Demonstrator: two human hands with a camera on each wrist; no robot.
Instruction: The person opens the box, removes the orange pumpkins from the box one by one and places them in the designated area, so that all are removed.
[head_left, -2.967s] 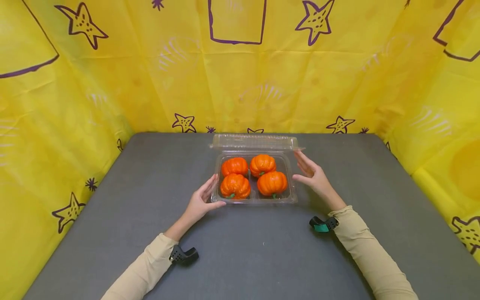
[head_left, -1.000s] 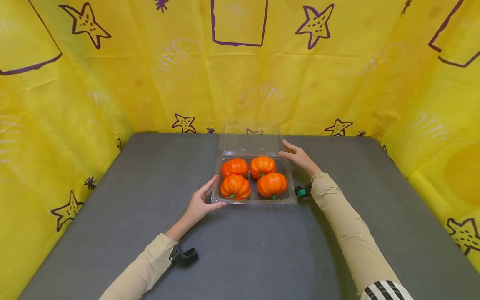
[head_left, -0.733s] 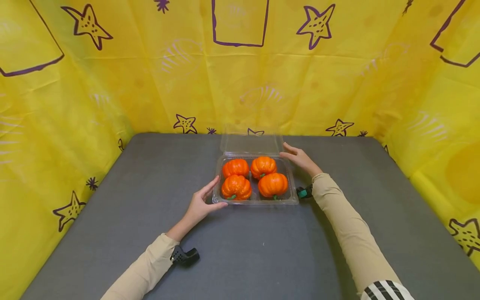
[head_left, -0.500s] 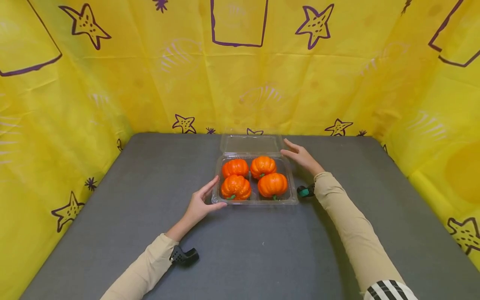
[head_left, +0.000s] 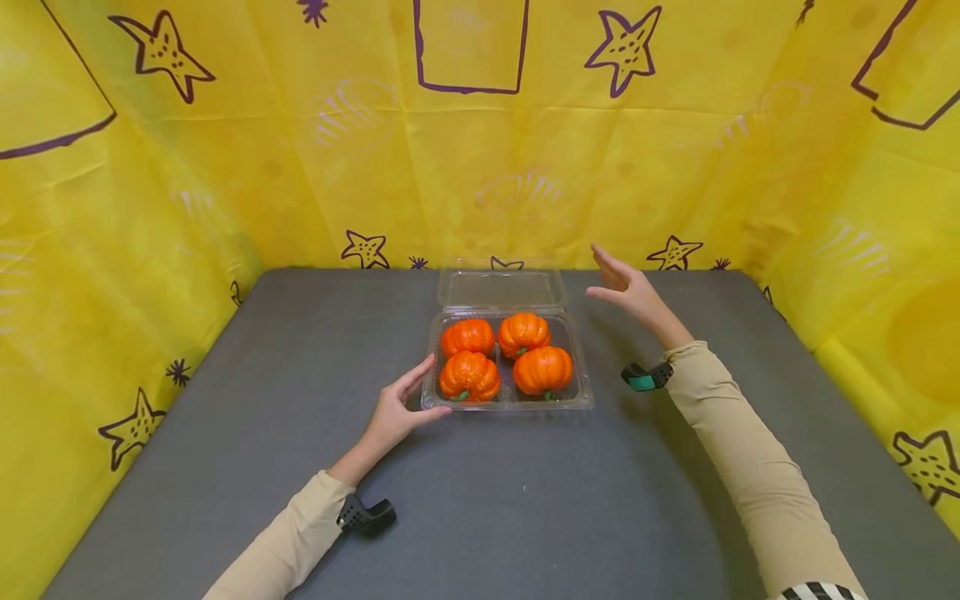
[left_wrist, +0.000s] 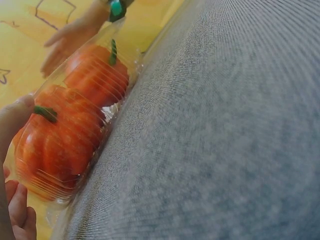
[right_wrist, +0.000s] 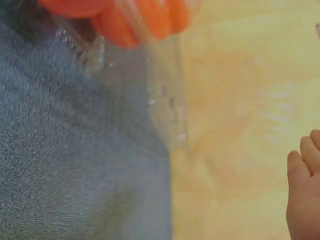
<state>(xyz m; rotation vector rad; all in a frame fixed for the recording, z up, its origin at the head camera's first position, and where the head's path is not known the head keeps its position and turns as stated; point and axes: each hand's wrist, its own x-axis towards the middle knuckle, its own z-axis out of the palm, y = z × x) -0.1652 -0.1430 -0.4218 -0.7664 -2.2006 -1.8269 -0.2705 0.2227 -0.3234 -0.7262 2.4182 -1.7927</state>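
A clear box (head_left: 517,406) sat at the middle of a grey desk (head_left: 487,517), its lid (head_left: 500,288) leaning back from the far edge. Inside were four orange pumpkins (head_left: 469,377), two on each side. The person's left hand (head_left: 394,412) had its grip on the box's near left corner, thumb along the front and fingers against the side. The right hand (head_left: 634,297), its grip released and fingers extended, hung just right of the lid, apart from it. Yellow cloth (head_left: 480,150) with purple-outlined stars stood behind.
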